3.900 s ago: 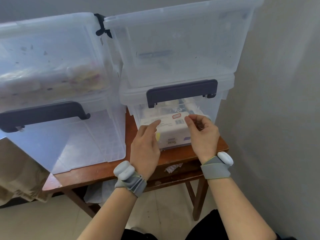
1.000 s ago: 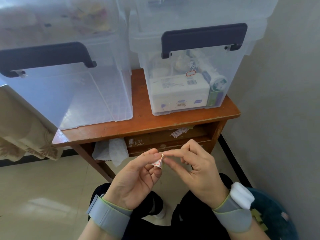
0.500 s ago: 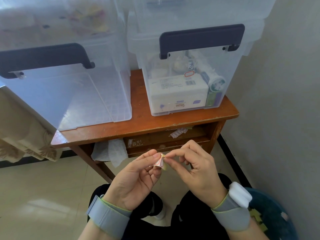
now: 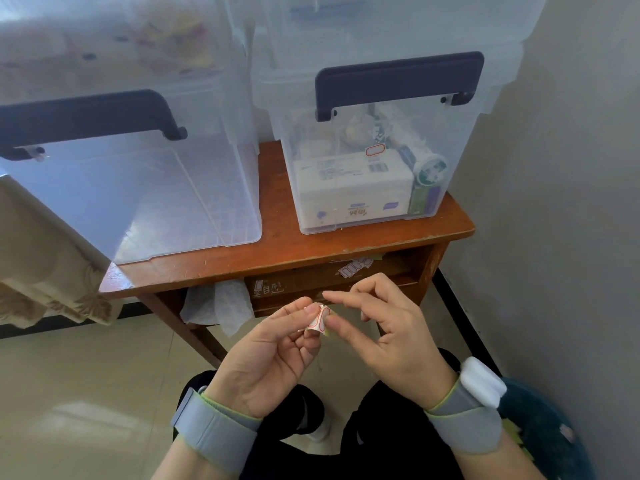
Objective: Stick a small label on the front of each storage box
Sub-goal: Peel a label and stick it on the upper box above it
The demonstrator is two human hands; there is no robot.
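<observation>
Two clear storage boxes with dark handles stand on a small wooden table [image 4: 287,261]. The lower right box [image 4: 460,140] holds a tissue pack and other items, and a small red-bordered label [image 4: 375,150] is stuck on its front. The lower left box [image 4: 138,188] is empty and I see no label on its front. More clear boxes are stacked on top of both. Below the table's front edge, my left hand [image 4: 273,355] pinches a curled strip of red-bordered labels [image 4: 319,322]. My right hand [image 4: 384,337] touches the strip's right edge with thumb and fingertips.
A wall runs close along the right. A sheet of spare labels [image 4: 355,266] lies in the open shelf under the tabletop, and a white tissue [image 4: 221,303] hangs there. A patterned cloth [image 4: 45,268] hangs at the left. A dark teal stool [image 4: 550,434] is at lower right.
Since 3.9 s ago both hands have left the right box, where a label now sits, and dropped below the table. Over the last second they have kept working a label strip between the fingertips.
</observation>
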